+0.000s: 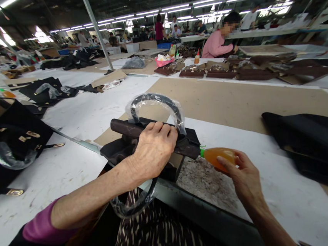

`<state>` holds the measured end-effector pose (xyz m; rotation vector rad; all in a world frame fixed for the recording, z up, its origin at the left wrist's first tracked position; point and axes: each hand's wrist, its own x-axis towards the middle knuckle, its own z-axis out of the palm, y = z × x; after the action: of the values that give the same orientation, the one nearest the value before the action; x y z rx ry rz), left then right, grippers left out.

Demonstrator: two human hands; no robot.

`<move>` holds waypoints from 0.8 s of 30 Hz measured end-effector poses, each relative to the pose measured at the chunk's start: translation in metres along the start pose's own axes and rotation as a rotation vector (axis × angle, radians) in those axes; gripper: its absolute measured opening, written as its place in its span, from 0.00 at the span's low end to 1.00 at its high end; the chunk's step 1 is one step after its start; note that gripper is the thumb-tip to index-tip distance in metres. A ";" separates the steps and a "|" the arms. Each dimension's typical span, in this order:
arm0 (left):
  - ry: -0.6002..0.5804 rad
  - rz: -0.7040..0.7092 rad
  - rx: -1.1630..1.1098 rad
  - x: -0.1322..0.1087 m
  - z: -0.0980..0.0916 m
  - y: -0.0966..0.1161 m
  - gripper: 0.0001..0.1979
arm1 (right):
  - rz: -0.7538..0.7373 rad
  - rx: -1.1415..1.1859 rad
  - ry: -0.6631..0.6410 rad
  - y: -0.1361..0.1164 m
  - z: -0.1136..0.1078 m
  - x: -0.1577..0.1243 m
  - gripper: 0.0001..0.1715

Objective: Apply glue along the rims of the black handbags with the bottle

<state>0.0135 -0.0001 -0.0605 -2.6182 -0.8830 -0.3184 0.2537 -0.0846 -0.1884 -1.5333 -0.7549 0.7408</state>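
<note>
Dark brown handbag (154,143) sits at workbench (237,104) near edge; left hand (153,149) clamped over its top by plastic-wrapped handle (153,104), right hand (244,177) grasps orange glue bottle (218,156) beside it

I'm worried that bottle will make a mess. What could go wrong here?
1. The orange bottle in the right hand has its green tip right beside the brown bag. A hard squeeze might squirt its contents where they aren't wanted.
2. The left hand grips only the bag's top, close to the table edge, so the bag could tip or slide toward the lap.
</note>
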 end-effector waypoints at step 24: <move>-0.028 -0.023 0.002 0.007 0.004 0.003 0.16 | 0.194 0.079 -0.078 -0.015 -0.008 -0.031 0.33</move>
<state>0.0208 0.0029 -0.0625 -2.6182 -0.9228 -0.2877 0.2415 -0.1133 -0.1719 -1.5265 -0.6317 0.9687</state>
